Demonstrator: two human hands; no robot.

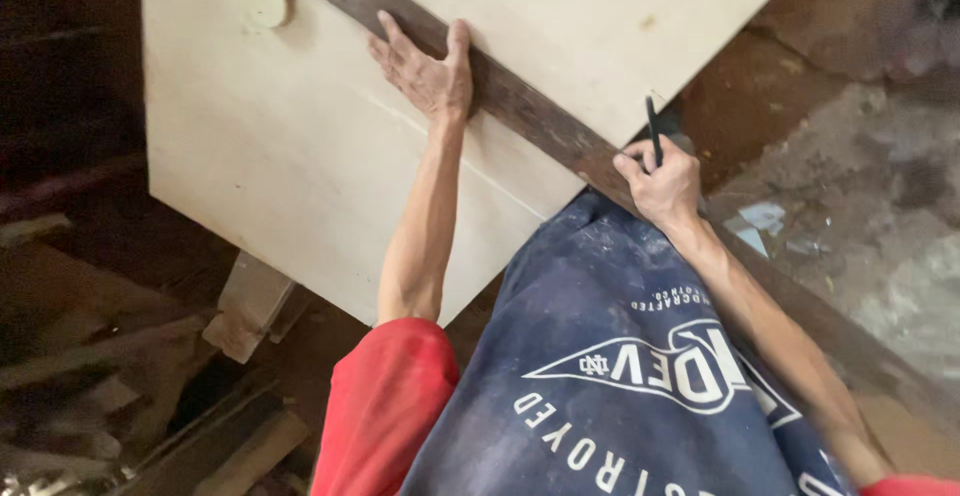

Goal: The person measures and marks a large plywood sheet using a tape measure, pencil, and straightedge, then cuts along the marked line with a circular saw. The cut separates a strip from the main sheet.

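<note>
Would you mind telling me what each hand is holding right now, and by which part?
The right hand grips a dark pencil by its lower end. The left hand grasps nothing; it lies flat on the dark wooden straightedge lying across the pale board.

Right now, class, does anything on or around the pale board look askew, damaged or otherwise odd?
Little stands out. The dark straightedge lies slantwise across the board, but the left hand presses it flat while the right hand holds a pencil at its edge. The only mess is wood scraps lying jumbled on the floor at lower left.

Red short sleeves point(385, 396), dusty navy apron point(610, 356) with white print.
</note>
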